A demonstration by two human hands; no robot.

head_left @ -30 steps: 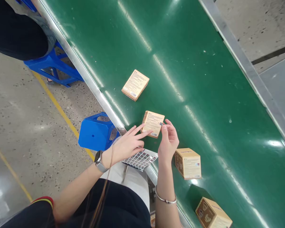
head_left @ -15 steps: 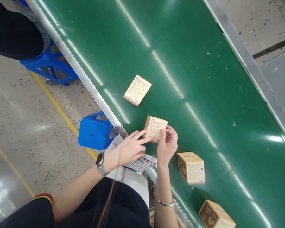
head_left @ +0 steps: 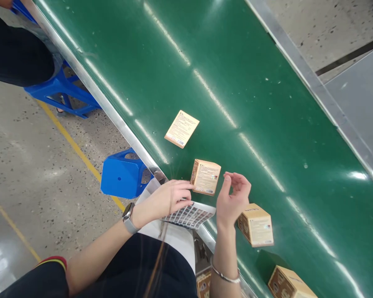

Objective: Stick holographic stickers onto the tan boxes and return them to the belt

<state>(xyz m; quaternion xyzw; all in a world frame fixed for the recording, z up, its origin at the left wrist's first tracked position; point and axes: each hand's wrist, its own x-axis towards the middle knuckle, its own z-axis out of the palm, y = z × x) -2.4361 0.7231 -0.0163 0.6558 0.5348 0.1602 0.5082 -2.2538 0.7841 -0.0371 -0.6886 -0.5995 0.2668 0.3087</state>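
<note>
Stretching the left hand (head_left: 164, 203) across the near edge of the green belt (head_left: 251, 91) and above a sheet of small pictures (head_left: 189, 216), bending the fingers slightly but not showing whether gripping the sheet. Facing a tan box (head_left: 182, 129) farther along that edge, touching the lower left corner of a second box (head_left: 207, 177) closer to it with the left fingertips, and holding the right hand (head_left: 227, 175) just off its right side, curling the fingers loosely apart from the thumb. Having a third box (head_left: 257, 225) standing just beyond the right wrist and a fourth box (head_left: 289, 283) farther right, also toward the near edge.
</note>
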